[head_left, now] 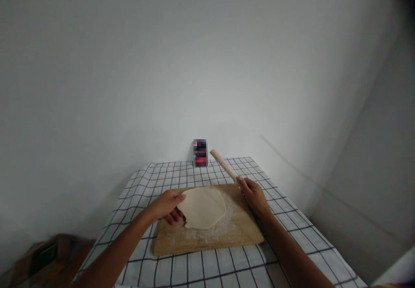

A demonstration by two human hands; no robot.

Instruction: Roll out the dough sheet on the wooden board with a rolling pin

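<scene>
A thin, flat sheet of dough (204, 208) lies on a wooden board (233, 236) dusted with flour. At the sheet's left edge, my left hand (170, 206) pinches the dough, thumb on top and fingers below the rim. The dough's left side looks slightly lifted and its lower left edge is uneven. My right hand (253, 193) is wrapped round one end of a wooden rolling pin (225, 165). The pin is raised above the board's far right part, its free end pointing away and to the left, apart from the dough.
A black-and-white checked cloth (175, 270) covers the table under the board. At the far edge, a small pixelated upright object (200, 153) stands against the white wall (207, 63). A brown box-like object (45, 253) sits low at the left, and a thin cord (292, 167) runs along the right wall.
</scene>
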